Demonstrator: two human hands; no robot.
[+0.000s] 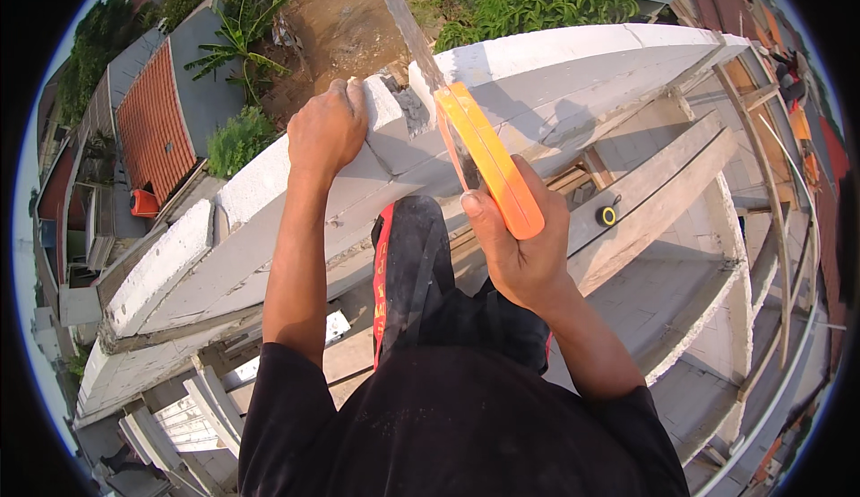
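Note:
My right hand [530,259] is wrapped round the orange handle of a hand saw [491,161]. Its long blade points away from me, across the top of a white block wall [560,56]. Just left of the blade, the wall top has a rough notch [410,107] with a broken-looking edge. My left hand [330,134] is closed over the wall's top edge on the left side of that notch, its fingertips hidden on the far side.
Behind the wall lie bare earth [354,26], trees and a red-tiled roof [154,121] far below. A wooden plank [658,197] at right carries a black-and-yellow tape measure [609,216]. Timber framing and further block walls stand at lower right; more boards lie at lower left.

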